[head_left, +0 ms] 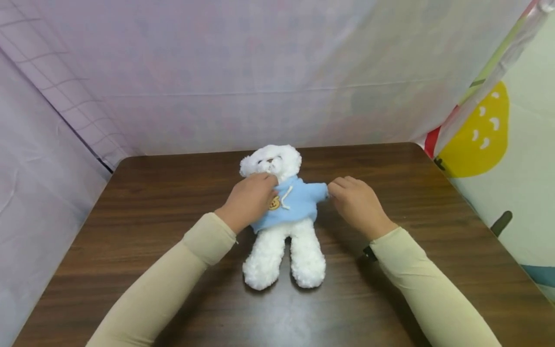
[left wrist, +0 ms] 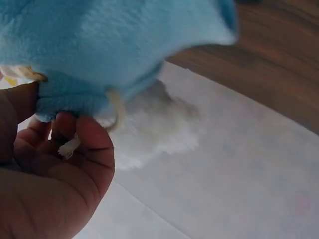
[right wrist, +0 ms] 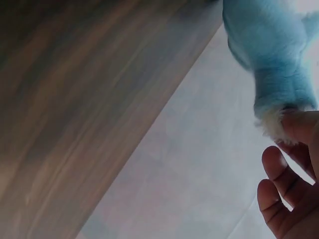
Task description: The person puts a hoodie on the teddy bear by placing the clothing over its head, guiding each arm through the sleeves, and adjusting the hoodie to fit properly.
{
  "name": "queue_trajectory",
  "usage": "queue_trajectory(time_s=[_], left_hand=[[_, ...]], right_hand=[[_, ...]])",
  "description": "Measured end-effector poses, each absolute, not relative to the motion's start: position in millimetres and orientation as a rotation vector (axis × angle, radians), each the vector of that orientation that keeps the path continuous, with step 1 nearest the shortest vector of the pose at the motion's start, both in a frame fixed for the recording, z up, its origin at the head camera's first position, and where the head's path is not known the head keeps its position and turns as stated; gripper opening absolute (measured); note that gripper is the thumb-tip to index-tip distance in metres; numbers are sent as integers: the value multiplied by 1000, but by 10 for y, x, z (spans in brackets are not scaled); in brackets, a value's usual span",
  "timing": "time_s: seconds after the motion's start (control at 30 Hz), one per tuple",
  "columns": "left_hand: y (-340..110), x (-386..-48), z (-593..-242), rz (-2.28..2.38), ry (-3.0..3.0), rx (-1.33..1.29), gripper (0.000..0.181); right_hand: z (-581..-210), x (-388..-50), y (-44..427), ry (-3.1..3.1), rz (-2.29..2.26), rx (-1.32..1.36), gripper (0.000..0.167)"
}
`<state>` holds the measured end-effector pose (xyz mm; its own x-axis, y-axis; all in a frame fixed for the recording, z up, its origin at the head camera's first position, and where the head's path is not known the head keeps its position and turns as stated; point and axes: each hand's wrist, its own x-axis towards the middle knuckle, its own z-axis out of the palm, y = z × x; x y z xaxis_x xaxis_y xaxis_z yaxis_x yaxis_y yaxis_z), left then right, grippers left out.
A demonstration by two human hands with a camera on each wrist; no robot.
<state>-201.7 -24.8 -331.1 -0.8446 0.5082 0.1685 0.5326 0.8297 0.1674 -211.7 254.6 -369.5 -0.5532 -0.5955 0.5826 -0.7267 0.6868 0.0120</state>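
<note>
A white plush teddy bear (head_left: pixel 265 258) in a light blue hoodie (head_left: pixel 301 202) lies face up on the brown table, head toward the far edge. My left hand (head_left: pixel 249 200) pinches the hoodie's cloth near the neck; in the left wrist view, a pale drawstring (left wrist: pixel 118 110) hangs by the fingers and a knotted end shows between them. That hand hides the bear's arm on its side. At the other sleeve, my right hand (head_left: pixel 357 205) pinches the white paw (right wrist: pixel 271 124) that sticks out of the blue cuff (right wrist: pixel 281 92). A round bear-face patch (head_left: pixel 274 203) is on the hoodie's front.
The wooden table (head_left: pixel 173 202) has a rounded far edge close beyond the bear's head. A pale curtain (head_left: pixel 260 72) hangs behind it. To the right hangs a white cloth with a yellow fruit print (head_left: pixel 481 135).
</note>
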Motion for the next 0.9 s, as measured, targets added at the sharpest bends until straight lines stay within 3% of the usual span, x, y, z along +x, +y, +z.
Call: queue_trajectory(time_s=[0.4,0.6,0.77,0.9], left_hand=[[-426,-2023,-3291,-323,-2875,-799,19],[-350,-1996,-3372,-462,-2853,-899,33],[-280,-1974,-3420,-448,-2822,-989,41],[-257,-1984,-3435,-449,-2825,-1007,48]], right_hand=[[-3659,-2192,2668,-2369,353,1004,23],[-3637,-2194,2717,-2345,284,1104,18],[-3646,-2210,2686,-2359,305,1196,34],[-3693,-2195,2635,-2391,246,1177,30]])
